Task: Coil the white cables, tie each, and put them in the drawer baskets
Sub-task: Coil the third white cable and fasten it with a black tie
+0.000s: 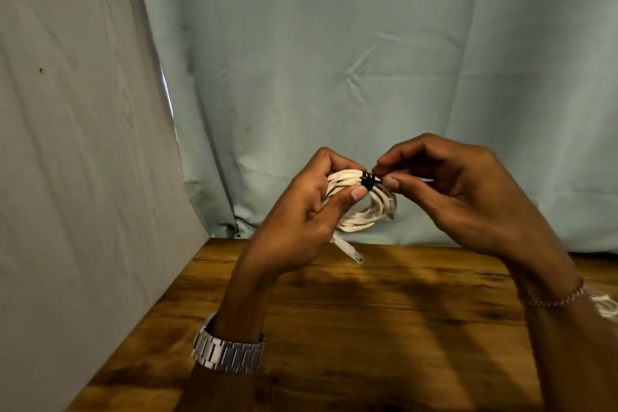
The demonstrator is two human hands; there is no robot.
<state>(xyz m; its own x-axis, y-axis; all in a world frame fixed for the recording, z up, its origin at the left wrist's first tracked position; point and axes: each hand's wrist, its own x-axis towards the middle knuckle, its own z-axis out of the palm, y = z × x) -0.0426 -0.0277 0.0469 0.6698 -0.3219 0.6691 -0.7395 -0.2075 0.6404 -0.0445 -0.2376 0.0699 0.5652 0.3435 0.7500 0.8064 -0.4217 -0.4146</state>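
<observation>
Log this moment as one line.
step: tying | left hand: holds white cable coil | right hand: pinches black tie | coil above wooden table | drawer baskets: unseen

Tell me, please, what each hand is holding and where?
Left hand grips the coiled white cable beside its black tie; right hand pinches the tie's tail.

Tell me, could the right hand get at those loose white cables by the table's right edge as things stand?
Probably not yet: the right hand is pinching the black tie on the coiled cable. The loose cables lie close behind its wrist.
</observation>
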